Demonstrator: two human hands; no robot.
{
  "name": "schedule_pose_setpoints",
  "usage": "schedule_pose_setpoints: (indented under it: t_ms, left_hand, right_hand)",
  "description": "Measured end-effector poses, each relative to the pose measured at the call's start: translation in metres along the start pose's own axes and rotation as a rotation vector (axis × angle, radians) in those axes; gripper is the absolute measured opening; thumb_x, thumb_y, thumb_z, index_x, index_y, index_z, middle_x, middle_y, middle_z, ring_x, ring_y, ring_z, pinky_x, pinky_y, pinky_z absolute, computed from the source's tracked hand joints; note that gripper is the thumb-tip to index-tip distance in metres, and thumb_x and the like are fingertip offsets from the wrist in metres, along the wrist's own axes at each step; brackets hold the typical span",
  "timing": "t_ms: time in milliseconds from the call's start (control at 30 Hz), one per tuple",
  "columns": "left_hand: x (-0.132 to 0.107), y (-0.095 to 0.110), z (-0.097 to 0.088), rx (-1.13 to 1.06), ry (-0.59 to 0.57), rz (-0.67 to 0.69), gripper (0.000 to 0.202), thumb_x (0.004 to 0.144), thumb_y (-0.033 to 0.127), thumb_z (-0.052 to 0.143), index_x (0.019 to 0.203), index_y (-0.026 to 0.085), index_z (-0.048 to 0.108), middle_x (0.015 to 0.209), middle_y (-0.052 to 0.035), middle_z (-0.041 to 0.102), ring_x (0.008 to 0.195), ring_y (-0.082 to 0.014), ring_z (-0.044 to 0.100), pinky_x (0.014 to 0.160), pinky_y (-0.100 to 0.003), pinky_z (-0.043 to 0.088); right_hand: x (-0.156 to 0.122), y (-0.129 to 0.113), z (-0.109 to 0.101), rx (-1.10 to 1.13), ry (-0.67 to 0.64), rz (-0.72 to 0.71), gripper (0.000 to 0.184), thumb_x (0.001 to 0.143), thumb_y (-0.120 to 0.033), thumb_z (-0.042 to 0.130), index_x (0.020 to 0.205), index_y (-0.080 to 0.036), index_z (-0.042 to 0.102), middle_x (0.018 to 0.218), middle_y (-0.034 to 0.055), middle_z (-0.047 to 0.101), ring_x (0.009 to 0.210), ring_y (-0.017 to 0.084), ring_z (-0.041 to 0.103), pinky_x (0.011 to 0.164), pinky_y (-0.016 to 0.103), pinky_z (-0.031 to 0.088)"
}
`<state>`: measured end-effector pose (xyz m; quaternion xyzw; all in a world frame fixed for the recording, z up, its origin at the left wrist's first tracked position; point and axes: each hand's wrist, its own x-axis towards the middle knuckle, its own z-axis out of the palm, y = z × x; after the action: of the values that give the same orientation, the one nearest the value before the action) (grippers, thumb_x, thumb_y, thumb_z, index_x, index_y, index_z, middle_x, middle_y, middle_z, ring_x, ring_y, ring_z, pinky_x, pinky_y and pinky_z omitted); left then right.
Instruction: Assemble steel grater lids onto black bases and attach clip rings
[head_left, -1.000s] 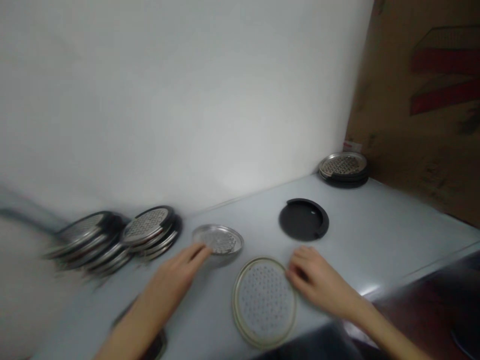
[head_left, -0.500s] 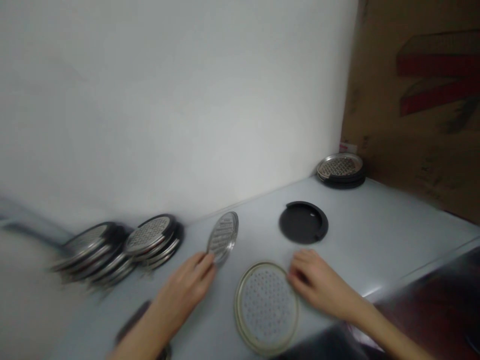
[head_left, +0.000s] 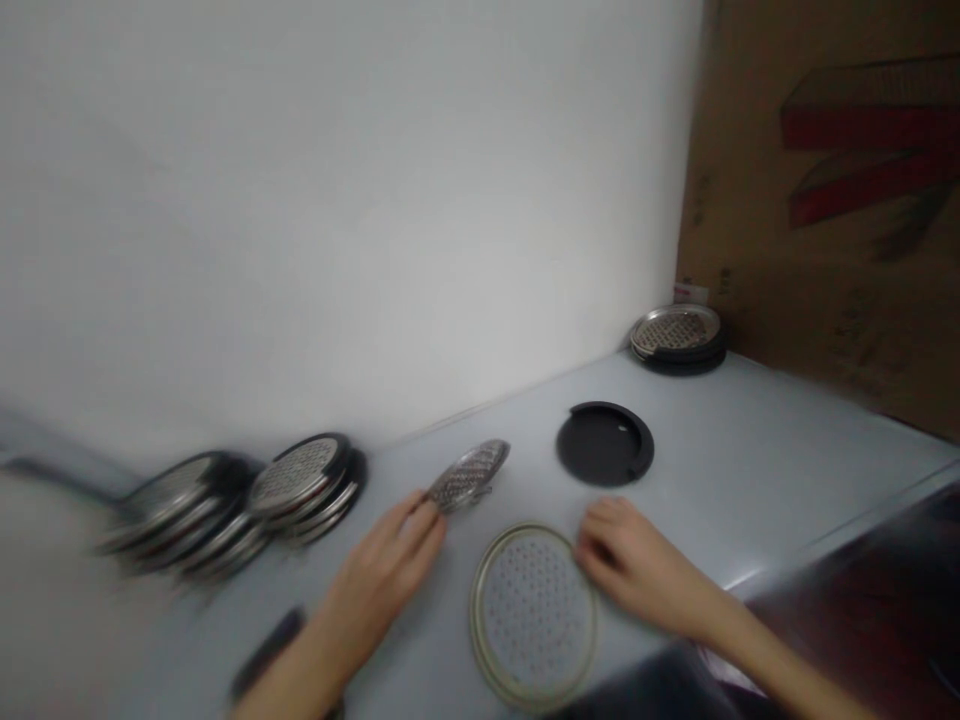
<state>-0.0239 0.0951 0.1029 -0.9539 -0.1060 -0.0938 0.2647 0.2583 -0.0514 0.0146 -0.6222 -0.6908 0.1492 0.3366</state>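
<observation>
My left hand (head_left: 397, 550) pinches the edge of a round metal grater disc (head_left: 471, 474), which is tilted in the air above the table. My right hand (head_left: 622, 555) is closed, its fingers curled at the right rim of a pale, round plate with a yellow-green edge (head_left: 534, 615). That plate lies flat on the table and shows a pattern of small holes or bumps. Beyond my right hand rests a black round holder (head_left: 604, 445) with a raised rim along part of its edge.
Stacks of metal discs in black holders stand at the left (head_left: 180, 510) and beside them (head_left: 304, 485). Another stack (head_left: 679, 340) sits in the far corner by a cardboard box (head_left: 810, 300). A white wall (head_left: 375, 200) backs the grey table (head_left: 750, 430). My left forearm partly covers a dark object (head_left: 266, 655).
The grater disc in my left hand has tipped from nearly upright to a flatter slant, and that hand has shifted slightly right. My right hand and the pale plate stay put.
</observation>
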Motion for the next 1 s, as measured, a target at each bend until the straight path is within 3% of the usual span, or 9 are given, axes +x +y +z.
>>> schedule_pose_setpoints:
  t_ms: [133,333,500,633,733,833,900,1000]
  left_hand:
    - [-0.006,-0.008,0.009,-0.12,0.008,-0.189,0.038,0.094,0.002,0.038,0.118,0.018,0.063,0.123,-0.0144,0.065,0.118,-0.0274,0.064,0.094,-0.042,0.059]
    - [-0.011,-0.007,0.026,-0.111,0.069,-0.239,0.025,0.102,0.019,0.042,0.117,0.018,0.063,0.124,-0.0158,0.064,0.118,-0.0305,0.064,0.093,-0.048,0.059]
    - [-0.012,-0.016,0.017,-0.009,0.107,-0.234,0.028,0.103,0.017,0.038,0.111,0.016,0.066,0.113,-0.016,0.07,0.105,-0.0294,0.068,0.091,-0.044,0.057]
    - [-0.008,-0.017,-0.001,-0.064,0.216,-0.328,0.026,0.105,0.032,0.044,0.103,0.018,0.065,0.097,-0.0106,0.073,0.087,-0.0258,0.07,0.082,-0.038,0.056]
    - [0.001,-0.002,-0.015,-0.437,0.264,-0.587,0.025,0.101,0.044,0.053,0.1,0.021,0.063,0.08,-0.0015,0.069,0.067,-0.0174,0.065,0.067,-0.028,0.053]
    - [0.011,0.025,-0.018,-1.013,0.238,-0.919,0.041,0.092,0.057,0.062,0.111,0.021,0.059,0.072,0.0031,0.064,0.056,-0.0142,0.057,0.053,-0.024,0.046]
    - [0.013,0.044,-0.011,-1.363,0.127,-1.067,0.058,0.088,0.063,0.064,0.124,0.018,0.056,0.063,0.006,0.058,0.052,-0.0126,0.05,0.051,-0.023,0.039]
    - [0.005,0.068,0.011,-1.676,-0.07,-1.196,0.071,0.082,0.065,0.071,0.13,0.014,0.056,0.057,0.009,0.048,0.05,-0.009,0.039,0.051,-0.02,0.028]
  right_hand:
    - [0.0,-0.001,-0.001,-0.002,0.002,0.001,0.026,0.096,-0.017,0.054,0.071,-0.019,0.054,0.078,0.0023,0.059,0.08,0.02,0.055,0.081,0.037,0.039]
    - [0.0,-0.002,-0.001,-0.001,-0.007,0.011,0.025,0.097,-0.017,0.054,0.072,-0.019,0.054,0.079,0.0019,0.059,0.08,0.02,0.055,0.081,0.037,0.038]
    - [0.0,-0.001,-0.001,0.003,-0.007,0.015,0.026,0.097,-0.017,0.054,0.071,-0.019,0.053,0.078,0.0019,0.058,0.08,0.02,0.055,0.081,0.037,0.038]
    - [0.0,-0.002,-0.002,0.003,-0.008,0.015,0.026,0.097,-0.017,0.054,0.071,-0.019,0.053,0.079,0.0019,0.058,0.081,0.02,0.055,0.08,0.037,0.038]
    - [-0.001,-0.002,-0.002,-0.002,-0.011,0.02,0.025,0.096,-0.016,0.055,0.072,-0.019,0.053,0.079,0.0018,0.058,0.081,0.02,0.055,0.08,0.037,0.038]
    - [-0.001,0.0,-0.001,-0.001,-0.015,0.024,0.025,0.096,-0.016,0.056,0.071,-0.019,0.053,0.079,0.0016,0.058,0.081,0.02,0.054,0.081,0.037,0.038]
    - [0.0,0.0,-0.001,0.003,-0.02,0.023,0.024,0.097,-0.017,0.056,0.073,-0.019,0.055,0.08,0.002,0.059,0.081,0.02,0.055,0.082,0.037,0.038]
    - [0.0,-0.001,-0.002,-0.002,-0.04,0.024,0.024,0.098,-0.014,0.052,0.075,-0.018,0.056,0.082,0.0031,0.06,0.082,0.02,0.055,0.083,0.037,0.039]
